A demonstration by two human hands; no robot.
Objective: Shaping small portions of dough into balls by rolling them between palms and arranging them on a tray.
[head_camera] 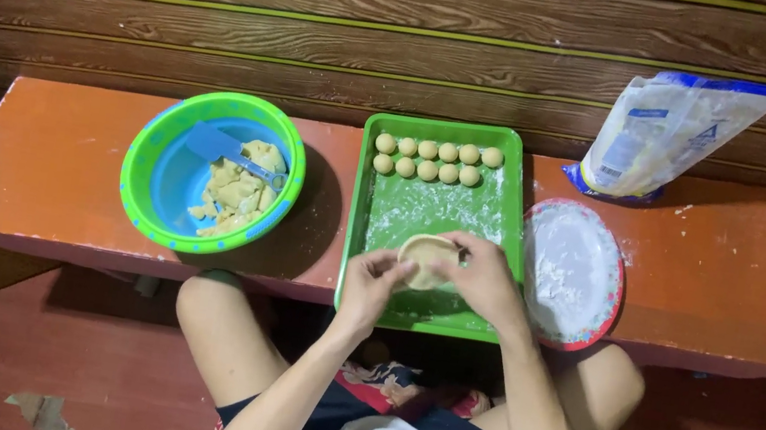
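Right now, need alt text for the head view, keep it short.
Both hands, left hand and right hand, hold a flat dough disc over a floured green tray with dough balls; a green-and-blue bowl sits left, a floured plate right.

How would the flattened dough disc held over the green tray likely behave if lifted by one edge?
The dough disc probably flops and stretches: it looks thin and both hands, left hand and right hand, support it. Flour dusting the green tray suggests it is otherwise sticky.

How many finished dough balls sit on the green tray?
11 dough balls at the far end of the green tray: six in the back row, five in the front. None seems hidden.
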